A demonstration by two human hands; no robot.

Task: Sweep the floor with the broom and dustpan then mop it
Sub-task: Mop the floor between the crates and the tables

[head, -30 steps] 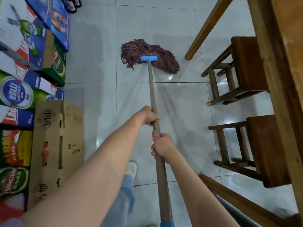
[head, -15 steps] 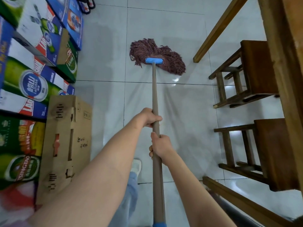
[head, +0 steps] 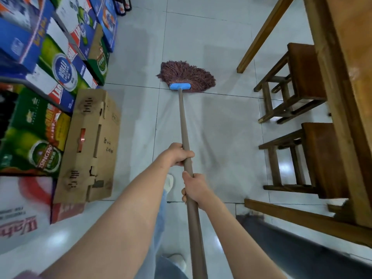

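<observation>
As the mopping stage is in hand: the mop [head: 186, 125] is the tool in use, and neither broom nor dustpan is in view.
Left hand [head: 177, 155]: fingers curled fully round the mop handle [head: 184, 121], the higher of the 2 grips; judged to be the guiding hand that steers the head.
Right hand [head: 194, 188]: fingers wrapped closed round the same handle just below the left, the 2 hands near each other but apart; judged to supply the push and pull.
Mop head [head: 186, 76]: reddish-brown strands fanned out flat on the tiled floor [head: 221, 137] beyond a blue clamp [head: 179, 86], lying at a grout line ahead of the person.
Handle angle: slanted from the hands down and forward, so that the strands press flat on the tiles.
Wet track: faint streaks on the tiles between mop head and feet, suggesting this strip is already wiped.
Left margin: stacked beer cartons [head: 52, 63] and 1 brown cardboard box [head: 90, 146] stand close beside the mopped strip.
Right margin: 2 wooden stools [head: 298, 77] tucked beside a wooden table [head: 346, 97], leaving a lane for the mop.
Risk, as a judgement: damp strands brushing the cardboard.
</observation>
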